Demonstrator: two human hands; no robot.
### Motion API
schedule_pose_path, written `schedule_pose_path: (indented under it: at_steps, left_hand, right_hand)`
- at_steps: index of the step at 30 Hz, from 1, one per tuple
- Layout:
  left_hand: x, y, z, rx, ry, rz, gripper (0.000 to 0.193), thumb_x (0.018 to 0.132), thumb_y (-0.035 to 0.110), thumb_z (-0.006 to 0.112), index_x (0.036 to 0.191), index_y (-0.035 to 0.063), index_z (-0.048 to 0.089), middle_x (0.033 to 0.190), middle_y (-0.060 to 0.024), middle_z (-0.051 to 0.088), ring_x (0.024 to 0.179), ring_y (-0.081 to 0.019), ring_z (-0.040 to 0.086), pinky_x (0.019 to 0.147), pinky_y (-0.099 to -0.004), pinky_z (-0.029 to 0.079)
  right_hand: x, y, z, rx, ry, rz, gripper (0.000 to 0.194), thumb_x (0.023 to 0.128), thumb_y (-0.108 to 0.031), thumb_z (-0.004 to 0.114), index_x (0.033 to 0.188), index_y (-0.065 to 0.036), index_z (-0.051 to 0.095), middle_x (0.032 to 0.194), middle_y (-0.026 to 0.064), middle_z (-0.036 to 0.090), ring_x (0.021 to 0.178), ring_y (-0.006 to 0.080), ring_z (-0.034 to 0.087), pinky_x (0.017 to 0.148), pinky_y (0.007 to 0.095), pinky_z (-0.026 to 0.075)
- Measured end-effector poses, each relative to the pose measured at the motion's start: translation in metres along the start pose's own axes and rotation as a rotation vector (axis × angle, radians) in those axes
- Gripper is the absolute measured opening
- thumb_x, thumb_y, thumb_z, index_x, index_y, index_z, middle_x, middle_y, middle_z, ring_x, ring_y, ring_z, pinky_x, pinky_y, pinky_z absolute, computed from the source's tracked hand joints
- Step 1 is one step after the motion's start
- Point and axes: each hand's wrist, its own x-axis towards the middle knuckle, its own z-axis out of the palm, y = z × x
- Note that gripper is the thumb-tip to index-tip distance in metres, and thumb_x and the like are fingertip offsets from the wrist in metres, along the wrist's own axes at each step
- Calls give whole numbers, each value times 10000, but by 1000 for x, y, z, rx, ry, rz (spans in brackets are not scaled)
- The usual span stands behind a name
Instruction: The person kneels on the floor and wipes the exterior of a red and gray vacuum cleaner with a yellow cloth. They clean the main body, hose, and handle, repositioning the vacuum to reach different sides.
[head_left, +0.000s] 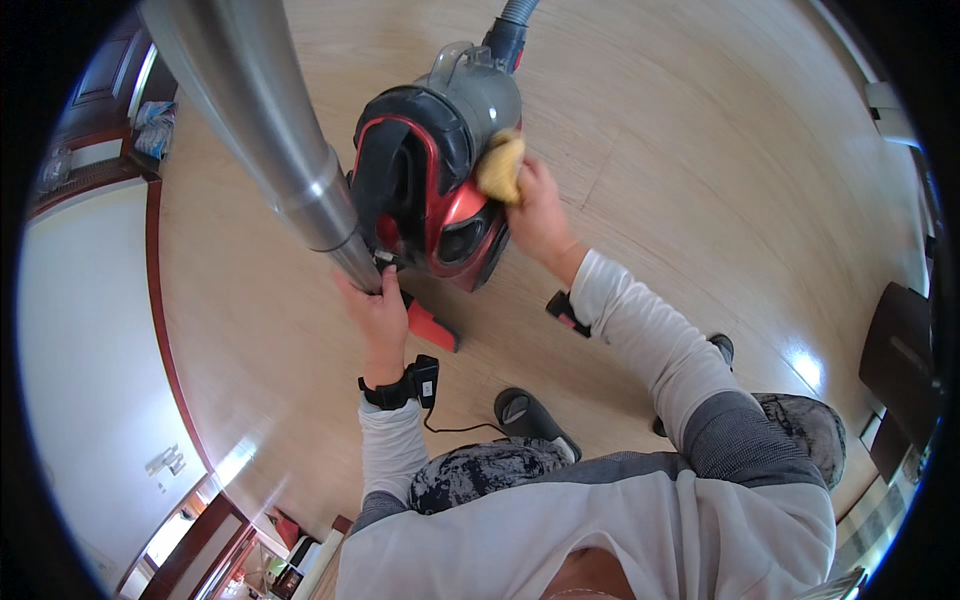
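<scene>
A red and black canister vacuum cleaner (431, 187) with a clear dust container (487, 97) stands on the floor before me. My right hand (541, 210) holds a yellow cloth (501, 166) against its right side, next to the container. My left hand (379, 311) grips the lower end of a metal vacuum tube (300, 180). The tube slants up to the upper left, past the cleaner's left side. Below the cleaner, a red and black part (433, 326) shows beside my left hand; its upper end is hidden. The cloth's edges look blurred.
A ribbed hose (517, 11) leaves the cleaner at the top. A black device (401, 384) is strapped to my left wrist, its cable (465, 430) running right. My slippered foot (529, 416) is on the wood-look floor (645, 172). A white wall (90, 300) bounds the left.
</scene>
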Motion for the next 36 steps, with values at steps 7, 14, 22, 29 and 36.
schedule_pose_path:
  at_steps: [7,14,22,29,36]
  left_hand:
    - [2,5,1,-26,15,26,497,818,47,652,1227,-33,381,1070,-170,556,986,-278,555,871,-365,438]
    - [4,7,-2,-58,-40,72,474,817,41,647,1207,-26,386,1070,-155,557,987,-263,559,869,-353,440]
    - [6,-4,0,49,-3,62,547,807,79,659,1257,-21,366,1123,-197,532,1035,-324,538,902,-397,414]
    - [7,-2,0,101,-35,105,531,794,76,662,1239,-12,387,1109,-196,545,1022,-353,531,893,-413,404]
    - [5,19,1,9,-56,90,481,794,8,625,1222,-7,407,1080,-184,554,1009,-302,556,867,-367,430]
  right_hand:
    - [25,-11,-25,194,203,-67,425,675,88,567,1080,-41,570,1142,185,501,1080,381,470,947,388,397]
    - [38,17,8,149,79,-107,412,746,56,555,1146,-44,550,1162,164,503,1106,345,474,983,376,369]
    - [13,-6,-9,-205,-92,-18,411,719,-58,600,1120,6,535,1214,182,479,1113,376,456,968,442,380]
    - [5,-14,-8,-69,-95,-131,308,782,-110,584,1085,-60,597,1243,173,464,1131,379,440,974,434,380]
    - [13,-15,-2,-150,-72,-1,302,767,15,538,1060,-24,598,1171,197,497,1093,370,477,958,395,392]
